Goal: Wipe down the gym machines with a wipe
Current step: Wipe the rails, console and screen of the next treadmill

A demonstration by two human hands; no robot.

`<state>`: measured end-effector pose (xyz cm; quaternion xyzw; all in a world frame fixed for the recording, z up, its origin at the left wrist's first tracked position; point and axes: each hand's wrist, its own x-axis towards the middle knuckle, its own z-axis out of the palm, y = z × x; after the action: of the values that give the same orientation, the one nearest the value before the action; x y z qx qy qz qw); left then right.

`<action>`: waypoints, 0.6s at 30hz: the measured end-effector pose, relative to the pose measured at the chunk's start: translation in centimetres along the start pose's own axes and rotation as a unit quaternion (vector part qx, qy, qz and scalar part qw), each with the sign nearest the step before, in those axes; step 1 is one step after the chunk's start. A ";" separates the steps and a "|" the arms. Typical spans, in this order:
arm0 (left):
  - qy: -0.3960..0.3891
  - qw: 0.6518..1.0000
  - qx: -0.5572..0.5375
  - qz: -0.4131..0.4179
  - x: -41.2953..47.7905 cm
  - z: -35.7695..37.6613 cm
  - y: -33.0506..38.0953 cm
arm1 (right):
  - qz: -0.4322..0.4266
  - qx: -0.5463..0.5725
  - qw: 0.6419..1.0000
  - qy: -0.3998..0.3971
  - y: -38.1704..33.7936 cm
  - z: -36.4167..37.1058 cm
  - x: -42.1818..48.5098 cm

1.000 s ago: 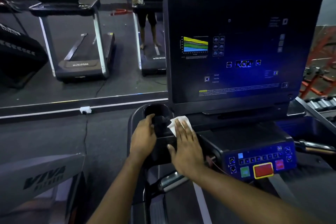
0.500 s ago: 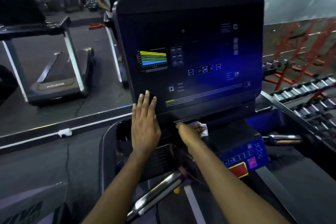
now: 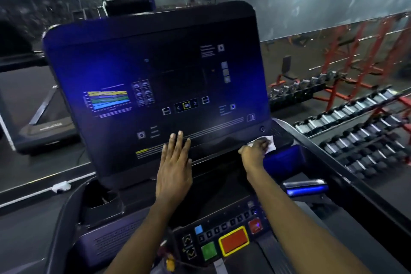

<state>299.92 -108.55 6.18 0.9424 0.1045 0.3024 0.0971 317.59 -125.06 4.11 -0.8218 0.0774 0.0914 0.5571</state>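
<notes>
A treadmill console with a large dark touchscreen (image 3: 155, 87) fills the middle of the head view. My left hand (image 3: 174, 167) lies flat with straight fingers on the screen's lower edge. My right hand (image 3: 253, 151) grips a crumpled white wipe (image 3: 270, 143) and presses it against the ledge under the screen's lower right corner. Below my arms sits the button panel (image 3: 224, 240) with green, red and blue keys.
A cup holder (image 3: 100, 198) is at the console's left. A chrome handle (image 3: 304, 187) sticks out on the right. Racks of dumbbells (image 3: 355, 131) stand to the right by red frames. A mirror wall ahead reflects another treadmill (image 3: 44, 127).
My right hand slid the wipe rightward along the ledge, from beside the cup holder to the screen's lower right corner. My left hand left the cup holder and lies flat on the screen.
</notes>
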 end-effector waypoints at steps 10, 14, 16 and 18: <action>0.022 0.997 0.026 -0.063 0.3 2.2 1.7 | 0.011 0.182 0.976 -0.120 0.5 -6.8 4.9; 0.027 0.996 0.050 -0.066 0.2 2.4 1.8 | 0.000 0.167 0.983 0.077 1.0 -6.5 3.2; 0.026 0.996 0.060 -0.066 0.2 2.5 1.7 | -0.026 0.188 0.974 0.121 0.1 -6.6 3.1; 0.029 0.995 0.065 -0.071 0.2 2.6 1.9 | -0.080 0.162 0.977 0.110 -1.2 -6.3 2.3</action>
<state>301.85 -110.58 4.71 0.9279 0.1933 0.3144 0.0535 320.52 -130.52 6.96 -0.7290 0.0861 -0.0584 0.6766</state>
